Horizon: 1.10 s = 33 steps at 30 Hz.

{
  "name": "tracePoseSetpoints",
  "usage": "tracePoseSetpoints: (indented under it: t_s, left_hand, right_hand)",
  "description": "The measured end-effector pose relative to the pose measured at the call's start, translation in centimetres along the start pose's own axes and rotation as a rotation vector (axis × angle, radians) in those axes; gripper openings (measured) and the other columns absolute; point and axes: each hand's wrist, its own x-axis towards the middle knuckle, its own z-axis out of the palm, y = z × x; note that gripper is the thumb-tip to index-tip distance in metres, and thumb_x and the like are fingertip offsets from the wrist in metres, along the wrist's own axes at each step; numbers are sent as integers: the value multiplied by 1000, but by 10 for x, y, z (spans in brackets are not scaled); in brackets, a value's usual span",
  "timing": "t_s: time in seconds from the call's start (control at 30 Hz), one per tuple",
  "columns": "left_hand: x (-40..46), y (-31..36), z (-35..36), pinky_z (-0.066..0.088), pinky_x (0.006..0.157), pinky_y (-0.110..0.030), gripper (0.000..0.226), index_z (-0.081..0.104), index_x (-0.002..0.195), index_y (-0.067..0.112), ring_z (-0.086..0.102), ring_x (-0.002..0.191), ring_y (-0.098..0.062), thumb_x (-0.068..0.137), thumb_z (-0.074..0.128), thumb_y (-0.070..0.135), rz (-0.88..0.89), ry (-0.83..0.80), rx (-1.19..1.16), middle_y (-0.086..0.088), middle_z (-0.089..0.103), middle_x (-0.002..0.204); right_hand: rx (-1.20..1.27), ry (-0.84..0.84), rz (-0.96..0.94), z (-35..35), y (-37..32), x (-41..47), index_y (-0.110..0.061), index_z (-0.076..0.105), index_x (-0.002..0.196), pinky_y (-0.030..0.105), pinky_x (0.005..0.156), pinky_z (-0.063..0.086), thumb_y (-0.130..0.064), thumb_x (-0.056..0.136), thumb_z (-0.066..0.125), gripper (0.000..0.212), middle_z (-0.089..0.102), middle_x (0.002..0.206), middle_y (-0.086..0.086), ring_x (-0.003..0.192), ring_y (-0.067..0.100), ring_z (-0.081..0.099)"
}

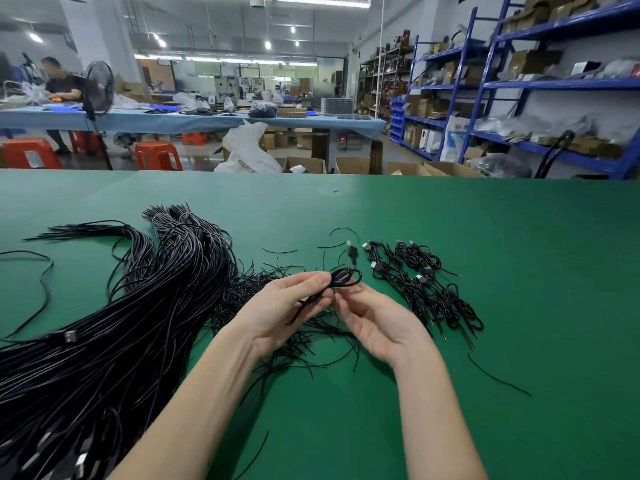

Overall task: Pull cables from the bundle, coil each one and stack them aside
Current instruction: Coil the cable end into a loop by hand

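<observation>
Cable work sits between both hands: a thin black rubber-sheathed cable, partly wound into small loops, is held above the green-covered bench. The left hand has its grip clamped on it, thumb and fingers pinching the loops at their near side, so the coil sticks out to the right and away from the person. The right hand is just beside it, palm up, fingers curled towards the same spot; whether its grip actually pinches the cable I cannot tell. A blurred plug end hangs in the air just beyond the loops.

The stack of finished black coiled cables lies to the right of the hands, nearer the right hand, its long axis running from far-left to near-right. The big bundle of straight black cables lies to the left, fanning towards the near-left corner. Setting the coil aside would probably mean a short carry rightwards.
</observation>
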Motion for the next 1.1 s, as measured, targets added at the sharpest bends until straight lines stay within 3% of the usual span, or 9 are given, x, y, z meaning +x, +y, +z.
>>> tracePoseSetpoints:
  t_s: [0.17,0.33,0.43,0.5,0.63,0.7,0.8,0.97,1.1]
  left_hand:
    - [-8,11,-10,57,68,-16,7,81,81,9,71,70,-11,75,76,9,-58,-209,267,-8,75,83]
    - [-22,28,-17,56,71,-22,7,81,77,11,69,69,-18,75,84,5,-5,-438,699,-20,71,75]
    - [-26,37,-15,53,73,-23,10,82,82,15,66,69,-20,74,88,12,14,-484,930,-42,63,81]
    - [-26,41,-12,50,73,-27,14,79,84,13,65,71,-23,74,89,14,24,-479,1041,-37,66,83]
    - [-23,41,-8,57,72,-26,40,53,97,7,72,74,-23,76,86,2,15,-372,1015,-13,78,92]
    - [-21,40,-7,58,78,-27,36,65,105,10,73,76,-19,77,87,7,51,-319,1054,-8,78,91]
    - [-18,41,-9,58,84,-27,22,80,98,22,73,80,-16,78,87,17,129,-240,1071,-4,79,88]
    - [-17,40,-14,58,77,-21,18,82,93,14,75,82,-17,75,84,13,111,-198,789,-10,78,89]
    - [-15,37,-13,57,76,-19,17,82,93,17,74,79,-14,78,86,11,108,-168,904,-5,78,86]
  right_hand:
    - [-132,-66,83,-10,-1,-3,-8,66,97,20,50,56,1,70,76,30,71,82,14,64,19,70]
    - [-462,-350,18,-10,-1,-6,-23,65,77,24,63,44,0,75,75,25,72,77,4,66,14,64]
    - [-677,-453,4,-3,-11,-13,-21,57,75,15,52,43,5,75,73,30,72,76,4,62,9,64]
    - [-872,-467,-18,4,-23,-17,-21,54,74,18,57,43,5,77,76,33,74,80,7,63,12,61]
    - [-1227,-389,-153,21,-43,-23,-21,54,70,39,80,47,-3,77,85,36,76,86,10,80,20,60]
    - [-1337,-321,-243,28,-45,-26,-21,55,68,40,80,49,-8,76,87,36,77,83,4,75,16,58]
    - [-1443,-226,-377,33,-46,-29,-24,54,65,42,87,54,-13,77,86,36,77,79,-4,73,15,62]
    - [-1374,-128,-531,29,-45,-32,-21,51,69,41,88,53,-15,78,85,35,76,83,-5,86,25,67]
    - [-1379,-113,-609,34,-44,-34,-22,46,66,35,72,48,-18,80,81,38,76,81,-6,71,12,61]
